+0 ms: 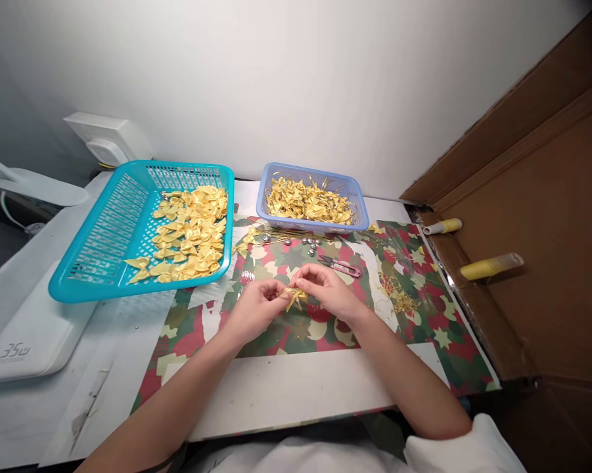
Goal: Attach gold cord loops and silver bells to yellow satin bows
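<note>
Between my two hands, over the patterned sheet (276, 332), is a yellow ribbon bow (297, 299). My left hand (259, 307) pinches its left side between thumb and fingers. The fingertips of my right hand (328, 289) close on its upper right part, though exactly what they grip is partly hidden. Just beyond my right hand lies a pair of thread snips (340, 266) with a pinkish handle. Several small silver bells (311, 246) and thin gold ties (296, 233) rest farther back. Another yellow bow (246, 242) sits beside the teal basket.
A teal basket (89, 230) at the left holds many yellow bows. The blue basket (315, 226) at the back holds bows with gold ties. Gold scraps (399, 295) lie at right, near two yellow-and-clear tubes (493, 266) by the cardboard wall (532, 217). A white device (34, 335) stands left.
</note>
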`<act>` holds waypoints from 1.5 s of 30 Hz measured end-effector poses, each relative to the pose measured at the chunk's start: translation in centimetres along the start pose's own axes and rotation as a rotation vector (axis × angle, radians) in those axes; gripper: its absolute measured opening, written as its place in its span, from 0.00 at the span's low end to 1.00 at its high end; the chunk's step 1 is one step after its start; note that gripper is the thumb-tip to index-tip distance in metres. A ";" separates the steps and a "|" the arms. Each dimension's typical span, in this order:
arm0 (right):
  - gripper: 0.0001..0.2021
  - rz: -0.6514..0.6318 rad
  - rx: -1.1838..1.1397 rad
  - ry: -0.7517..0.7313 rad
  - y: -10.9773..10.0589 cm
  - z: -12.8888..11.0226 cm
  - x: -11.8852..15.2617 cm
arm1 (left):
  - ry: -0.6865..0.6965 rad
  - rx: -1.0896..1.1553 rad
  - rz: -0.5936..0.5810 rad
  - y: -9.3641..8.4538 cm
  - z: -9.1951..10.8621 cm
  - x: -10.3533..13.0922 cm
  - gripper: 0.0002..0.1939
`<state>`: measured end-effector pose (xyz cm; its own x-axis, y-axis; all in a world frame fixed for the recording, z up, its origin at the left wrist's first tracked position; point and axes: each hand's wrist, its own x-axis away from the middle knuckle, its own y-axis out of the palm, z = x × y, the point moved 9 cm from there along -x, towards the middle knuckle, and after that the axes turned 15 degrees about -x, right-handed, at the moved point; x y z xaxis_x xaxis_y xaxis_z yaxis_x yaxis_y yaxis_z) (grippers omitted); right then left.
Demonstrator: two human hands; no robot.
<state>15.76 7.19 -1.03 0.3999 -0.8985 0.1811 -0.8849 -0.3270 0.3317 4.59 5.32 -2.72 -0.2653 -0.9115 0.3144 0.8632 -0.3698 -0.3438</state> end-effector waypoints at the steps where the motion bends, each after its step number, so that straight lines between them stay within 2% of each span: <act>1: 0.14 0.026 -0.035 -0.023 -0.3 -0.2 -0.2 | 0.000 -0.001 0.001 0.0 -0.1 0.0 0.13; 3: 0.16 0.067 -0.084 -0.060 -0.8 -0.6 -0.5 | 0.000 0.000 -0.002 0.1 -0.3 -0.1 0.12; 9: 0.18 0.074 -0.085 -0.123 -1.6 -2.1 -1.6 | 0.019 -0.026 0.023 0.0 -0.6 -0.2 0.12; 16: 0.20 0.093 -0.135 -0.101 -1.6 -2.8 -2.4 | 0.018 -0.016 0.047 -0.2 -0.5 -0.2 0.10; 21: 0.18 0.029 -0.126 -0.080 -0.8 -2.7 -2.5 | -0.004 0.028 0.044 -0.1 -0.4 0.0 0.09; 26: 0.19 -0.062 -0.146 -0.030 -0.2 -2.4 -2.3 | 0.021 0.135 0.017 0.2 0.0 0.1 0.15; 30: 0.17 -0.074 -0.133 -0.039 -0.2 -2.5 -2.1 | 0.043 0.151 0.061 -0.2 0.3 0.2 0.16; 34: 0.12 -0.061 -0.036 -0.146 0.2 -3.3 -0.8 | 0.057 0.138 0.099 -0.6 0.3 0.2 0.17; 38: 0.06 0.001 0.189 -0.252 0.6 -4.0 1.2 | 0.071 0.145 0.138 -0.8 0.0 0.3 0.15; 42: 0.05 0.081 0.417 -0.319 1.0 -4.4 2.7 | 0.094 0.113 0.180 -1.0 0.0 0.5 0.14; 45: 0.04 0.088 0.508 -0.328 1.5 -4.4 3.2 | 0.111 0.085 0.207 -1.1 0.2 0.6 0.14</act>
<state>16.74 5.14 4.14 0.2977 -0.9452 -0.1339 -0.9466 -0.2741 -0.1696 3.56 5.21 -1.93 -0.1210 -0.9822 0.1440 0.9359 -0.1612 -0.3132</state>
